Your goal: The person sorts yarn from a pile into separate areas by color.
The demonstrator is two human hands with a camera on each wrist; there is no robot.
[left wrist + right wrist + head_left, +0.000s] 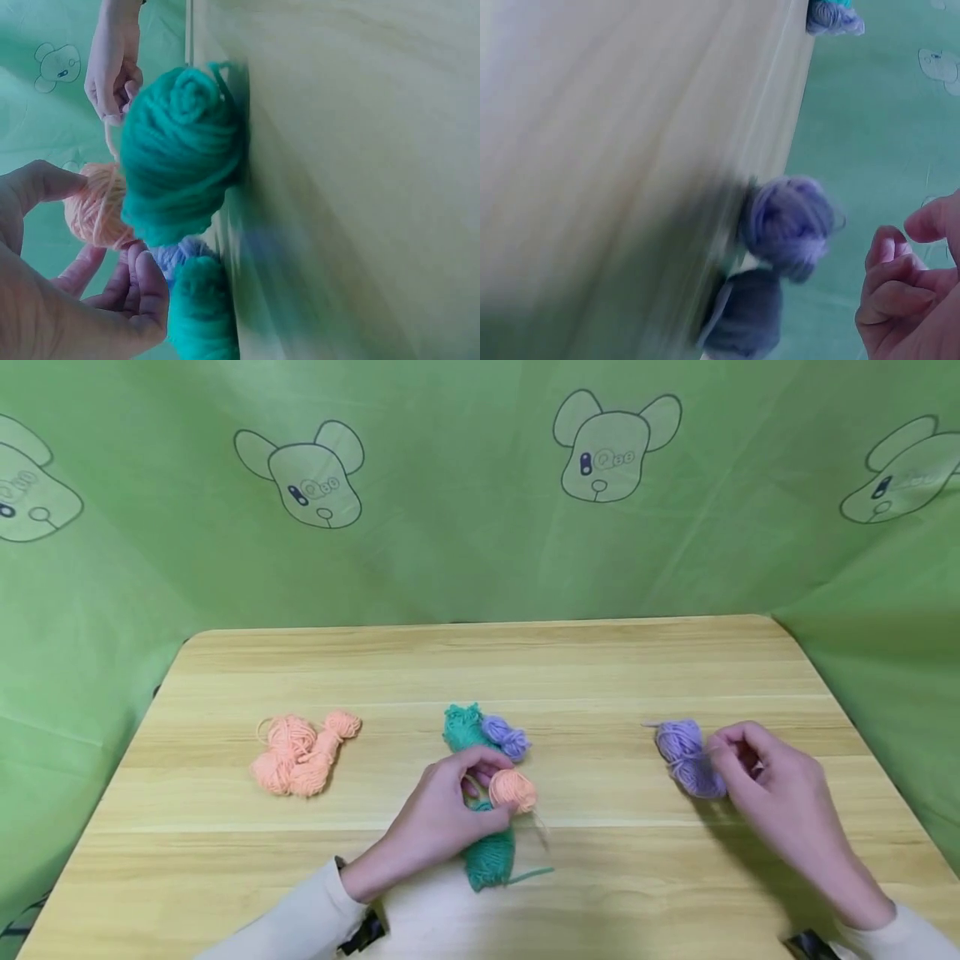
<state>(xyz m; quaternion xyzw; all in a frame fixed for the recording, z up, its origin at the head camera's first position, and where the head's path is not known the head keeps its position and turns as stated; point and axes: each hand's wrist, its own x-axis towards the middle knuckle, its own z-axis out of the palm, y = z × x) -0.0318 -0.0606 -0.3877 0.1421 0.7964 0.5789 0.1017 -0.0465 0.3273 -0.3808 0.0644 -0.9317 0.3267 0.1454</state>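
My left hand [442,806] pinches a small peach yarn ball [513,790] between thumb and fingers, above a teal yarn skein [491,860]. A loose strand hangs from the ball, blurred in the head view. Farther back, another teal skein [459,727] lies against a small purple one [506,737]. On the right side, my right hand [780,793] hovers beside purple yarn bundles [690,758]. The right wrist view shows its fingers [896,300] loosely bent, apart from the purple ball [791,221], with nothing visible between them.
A cluster of peach yarn skeins [300,756] lies on the left of the wooden table [600,893]. Green fabric [465,560] with printed bear heads hangs behind the table and along its sides.
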